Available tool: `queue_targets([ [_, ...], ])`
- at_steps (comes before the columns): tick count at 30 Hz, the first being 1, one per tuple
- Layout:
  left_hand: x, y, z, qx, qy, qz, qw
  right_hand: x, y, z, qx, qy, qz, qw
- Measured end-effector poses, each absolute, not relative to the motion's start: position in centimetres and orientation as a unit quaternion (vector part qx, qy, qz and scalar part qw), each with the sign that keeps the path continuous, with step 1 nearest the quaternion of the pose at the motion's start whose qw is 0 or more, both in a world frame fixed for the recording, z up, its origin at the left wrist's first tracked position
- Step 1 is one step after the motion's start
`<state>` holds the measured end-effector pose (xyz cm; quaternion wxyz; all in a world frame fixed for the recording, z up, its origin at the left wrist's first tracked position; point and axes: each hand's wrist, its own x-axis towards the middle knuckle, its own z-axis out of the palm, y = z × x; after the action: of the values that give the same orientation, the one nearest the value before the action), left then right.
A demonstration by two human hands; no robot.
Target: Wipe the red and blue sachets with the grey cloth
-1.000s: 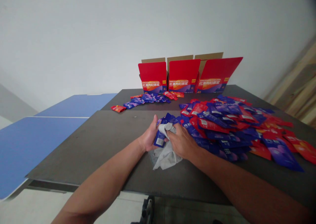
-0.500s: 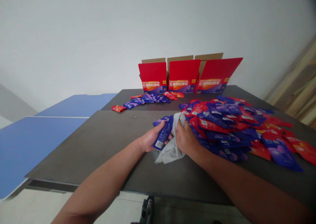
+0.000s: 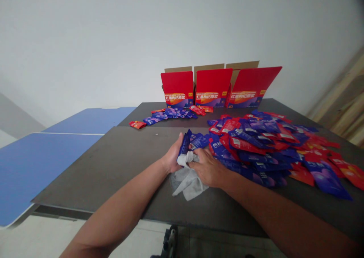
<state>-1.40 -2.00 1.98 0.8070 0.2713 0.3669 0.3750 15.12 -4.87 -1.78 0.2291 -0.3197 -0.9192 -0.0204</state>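
Above the near part of the dark tabletop (image 3: 93,170), just short of the main heap of pouches (image 3: 256,136), both hands are engaged on a dark blue printed pouch (image 3: 183,147). The left hand (image 3: 172,155) grasps it along one side, thumb raised against the edge; its other fingers are largely hidden. The pouch stands on edge, tilted, a hold that apparently leaves its lower end exposed to the cloth. The right hand (image 3: 209,169) has its fingers gathered on a grey cloth (image 3: 192,184), pressing a bunched fold against that lower end, presumably for firm contact; the remainder hangs loose beneath. Whether another blue pouch (image 3: 200,141) just beyond is also held cannot be determined.

The heap, red and blue mixed, lies beside the right hand, seemingly for easy reach. Further back, a small spread of pouches (image 3: 173,113) lies before three red cartons (image 3: 179,89), apart from the heap, perhaps to separate the two lots. The cartons stand side by side, flaps raised, presumably for access from above.
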Motion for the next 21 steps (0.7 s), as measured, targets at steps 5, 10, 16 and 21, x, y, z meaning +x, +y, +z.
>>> queue_targets([
  [5, -0.8, -2.2, 1.7, 0.343, 0.405, 0.400, 0.748, 15.0, -4.9, -1.0, -0.376, -0.897, -0.028, 0.231],
  [10, -0.5, -2.6, 1.6, 0.383, 0.452, 0.379, 0.711, 14.7, -4.8, -1.1, -0.441, -0.868, -0.033, 0.225],
  [16, -1.2, -2.6, 1.3, 0.410, 0.459, 0.295, 0.730, 14.6, -4.3, -1.9, -0.485, -0.837, -0.012, 0.254],
  [21, -3.7, -1.6, 2.3, 0.356, 0.331, 0.232, 0.843, 14.6, -4.0, -1.9, -0.485, -0.829, 0.016, 0.278],
])
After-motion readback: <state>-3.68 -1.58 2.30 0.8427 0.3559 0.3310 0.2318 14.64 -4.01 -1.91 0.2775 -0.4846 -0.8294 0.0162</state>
